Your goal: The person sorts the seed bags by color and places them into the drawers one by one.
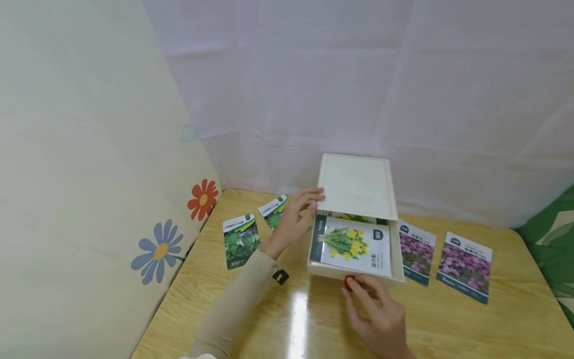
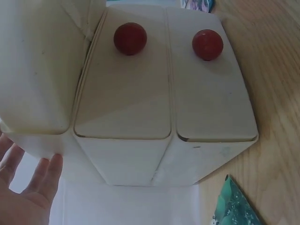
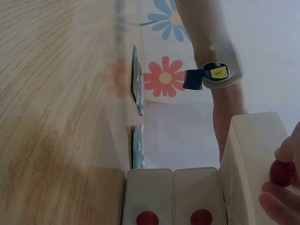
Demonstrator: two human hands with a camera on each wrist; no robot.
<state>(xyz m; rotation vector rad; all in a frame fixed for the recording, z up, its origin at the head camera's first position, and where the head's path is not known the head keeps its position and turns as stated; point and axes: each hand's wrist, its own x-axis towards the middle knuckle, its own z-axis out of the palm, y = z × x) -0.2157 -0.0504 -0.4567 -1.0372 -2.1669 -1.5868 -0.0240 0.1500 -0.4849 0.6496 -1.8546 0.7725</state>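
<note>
A white drawer cabinet (image 1: 356, 182) stands on the table, its top drawer (image 1: 325, 270) pulled out toward me. Inside that drawer lies a seed packet (image 1: 354, 244) with yellow flowers on it; more packet edges show behind, partly covered by the cabinet top. With thumb and fingers my right hand (image 1: 378, 319) pinches the drawer's red knob (image 3: 282, 173). My left hand (image 1: 293, 219) rests against the cabinet's left side near the top, fingers extended. In the left wrist view, two lower drawers (image 2: 124, 89) with red knobs (image 2: 207, 45) are closed, and the left fingers touch the side.
Left of the cabinet lie two green seed packets (image 1: 242, 242), one partly behind my left hand. On the right are two packets with purple flowers (image 1: 466, 267), the nearer one close beside the cabinet. A pale cloth wall (image 1: 287, 99) rises behind the wooden table (image 1: 448, 334).
</note>
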